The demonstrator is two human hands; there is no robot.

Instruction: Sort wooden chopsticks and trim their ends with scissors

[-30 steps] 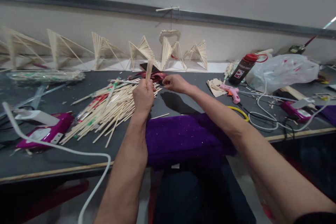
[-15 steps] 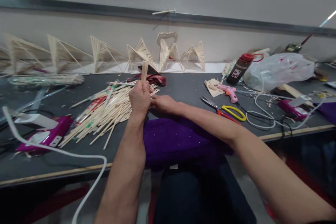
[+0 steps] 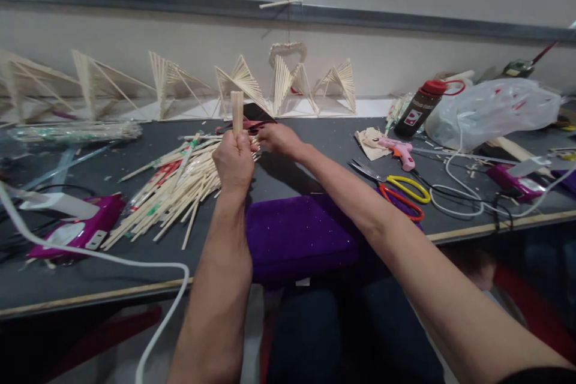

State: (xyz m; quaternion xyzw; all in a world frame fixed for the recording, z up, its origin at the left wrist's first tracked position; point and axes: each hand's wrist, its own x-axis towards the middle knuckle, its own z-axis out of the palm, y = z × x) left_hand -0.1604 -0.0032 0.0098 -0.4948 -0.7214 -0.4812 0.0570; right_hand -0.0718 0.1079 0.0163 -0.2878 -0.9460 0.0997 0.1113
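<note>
My left hand is closed round a bundle of pale wooden sticks, held upright with the top ends level above the fist. My right hand reaches in just to the right of it, fingers bent together near the ends of the piled sticks; whatever they pinch is hidden. Below and left of my left hand lies the loose pile of wooden sticks, partly in plastic wrapping. Behind my hands are a dark flat object and a red strap, partly covered. A purple cloth pad lies below my hands at the table's front edge.
Fan-shaped stick models stand along the wall. To the right lie scissors, a pink glue gun, a dark bottle, a plastic bag and cables. At left are a magenta power strip and a white cable.
My right hand has moved up and away from me, toward the far ends of the stick pile. My left fist, still round the bundle, has shifted slightly left. The view has tilted slightly down.
</note>
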